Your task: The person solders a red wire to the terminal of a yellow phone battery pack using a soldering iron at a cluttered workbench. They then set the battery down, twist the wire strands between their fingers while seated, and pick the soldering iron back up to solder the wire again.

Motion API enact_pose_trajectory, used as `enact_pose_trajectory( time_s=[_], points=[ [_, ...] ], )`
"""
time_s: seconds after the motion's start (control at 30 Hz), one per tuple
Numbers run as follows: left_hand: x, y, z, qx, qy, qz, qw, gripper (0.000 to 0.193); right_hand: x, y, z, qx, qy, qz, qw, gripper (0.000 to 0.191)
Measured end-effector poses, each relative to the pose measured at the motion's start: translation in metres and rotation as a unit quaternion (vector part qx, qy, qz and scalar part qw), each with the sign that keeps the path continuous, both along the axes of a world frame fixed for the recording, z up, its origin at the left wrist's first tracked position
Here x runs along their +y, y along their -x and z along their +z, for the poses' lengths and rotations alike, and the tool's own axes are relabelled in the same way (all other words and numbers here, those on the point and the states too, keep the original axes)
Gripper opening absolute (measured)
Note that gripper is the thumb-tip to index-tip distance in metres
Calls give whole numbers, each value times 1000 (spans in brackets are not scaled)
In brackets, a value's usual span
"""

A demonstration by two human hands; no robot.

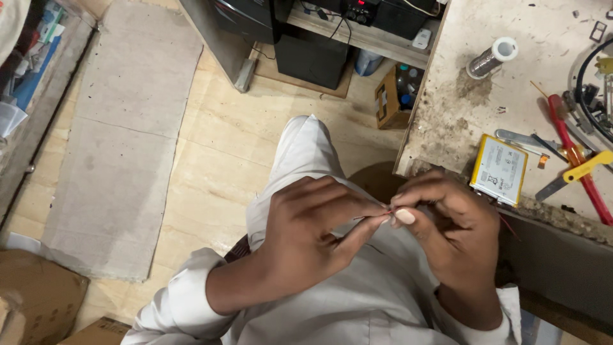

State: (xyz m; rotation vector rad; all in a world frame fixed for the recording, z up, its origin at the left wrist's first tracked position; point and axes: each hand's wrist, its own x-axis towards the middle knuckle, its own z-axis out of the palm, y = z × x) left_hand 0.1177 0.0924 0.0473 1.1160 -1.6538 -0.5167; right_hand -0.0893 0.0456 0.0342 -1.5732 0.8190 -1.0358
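Both hands meet over the person's lap. Left hand (306, 230) and right hand (447, 223) each pinch one end of a thin red wire (385, 213) with fingertips closed tight. It runs left to right between them. Just right, on the dirty workbench (460, 102), lies a flat battery pack (499, 169). Farther right are a red screwdriver (578, 156) and a solder spool (491, 57).

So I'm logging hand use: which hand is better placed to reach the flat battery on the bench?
Probably the right hand: it is just beside the flat battery at the bench edge. The left hand is farther off.
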Motion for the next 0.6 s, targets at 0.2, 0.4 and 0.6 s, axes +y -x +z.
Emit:
enact_pose_trajectory(
  time_s=[0.2,0.4,0.6],
  points=[
    [-1,-1,0,-7,-5,4,1000,14,-5,0,3,79,36,21,996,4],
    [-2,-1,1,-82,28,40,995,13,-8,-8,-2,129,119,23,984,15],
    [-4,-5,-3,-131,100,41,985,17,-8,-14,-2,169,86,10,982,20]
  ],
)
